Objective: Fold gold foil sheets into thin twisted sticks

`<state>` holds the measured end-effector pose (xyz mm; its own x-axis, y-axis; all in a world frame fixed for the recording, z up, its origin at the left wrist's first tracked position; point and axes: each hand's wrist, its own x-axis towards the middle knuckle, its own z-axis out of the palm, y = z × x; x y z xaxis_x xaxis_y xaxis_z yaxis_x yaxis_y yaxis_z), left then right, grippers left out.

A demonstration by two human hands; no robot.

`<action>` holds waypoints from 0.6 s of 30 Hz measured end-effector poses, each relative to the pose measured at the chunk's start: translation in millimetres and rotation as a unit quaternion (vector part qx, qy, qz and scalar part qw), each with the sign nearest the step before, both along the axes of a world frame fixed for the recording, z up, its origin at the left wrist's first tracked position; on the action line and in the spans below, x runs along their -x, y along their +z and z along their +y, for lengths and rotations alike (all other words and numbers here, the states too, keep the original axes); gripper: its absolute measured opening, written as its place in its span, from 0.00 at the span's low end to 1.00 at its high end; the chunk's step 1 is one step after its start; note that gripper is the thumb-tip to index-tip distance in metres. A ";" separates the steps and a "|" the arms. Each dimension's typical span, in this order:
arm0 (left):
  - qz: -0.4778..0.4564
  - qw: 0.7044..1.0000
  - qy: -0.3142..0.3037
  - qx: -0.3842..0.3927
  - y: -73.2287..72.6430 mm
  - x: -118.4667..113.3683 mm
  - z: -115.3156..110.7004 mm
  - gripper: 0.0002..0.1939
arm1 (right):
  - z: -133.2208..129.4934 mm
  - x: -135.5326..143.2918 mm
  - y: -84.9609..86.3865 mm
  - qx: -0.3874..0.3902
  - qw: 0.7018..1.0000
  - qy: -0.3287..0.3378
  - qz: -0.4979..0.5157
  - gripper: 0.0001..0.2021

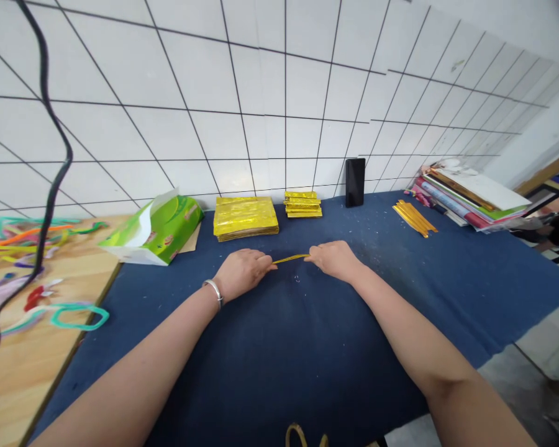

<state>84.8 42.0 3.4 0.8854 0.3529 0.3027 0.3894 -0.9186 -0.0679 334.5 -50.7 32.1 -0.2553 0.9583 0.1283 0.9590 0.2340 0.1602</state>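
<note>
A thin golden strip [290, 258] is stretched between my two hands, a little above the dark blue cloth. My left hand [243, 272], with a silver bangle at the wrist, is closed on its left end. My right hand [334, 258] pinches the other end. The fingers hide both ends, and whether it is one strip or a few together I cannot tell. Beyond my hands, against the wall, sit a large stack of yellow-gold sheets [246, 216] and a smaller stack of folded gold pieces [302, 204].
A green tissue pack [170, 226] lies at the back left, beside a wooden board [51, 366] with colourful pipe cleaners. A black phone [354, 182] leans on the tiled wall. Loose gold strips [414, 217] and piled books [475, 195] are at the right. A black cable [51, 205] hangs at left.
</note>
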 end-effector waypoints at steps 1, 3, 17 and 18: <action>-0.006 1.000 -0.002 0.008 -0.6 -0.2 0.1 0.19 | 0.1 -0.6 0.5 -0.006 1.000 -0.003 0.008 0.23; -0.023 0.999 0.002 0.029 -1.6 -0.3 -0.4 0.19 | 0.7 -1.8 0.6 -0.020 0.999 -0.007 0.037 0.22; -0.309 0.848 0.126 0.412 12.8 -32.5 -34.4 0.20 | 13.0 22.9 11.2 0.031 0.729 -0.034 0.683 0.19; -0.307 0.849 0.123 0.413 13.1 -38.3 -35.7 0.20 | 16.4 26.4 14.9 0.033 0.705 -0.021 0.708 0.19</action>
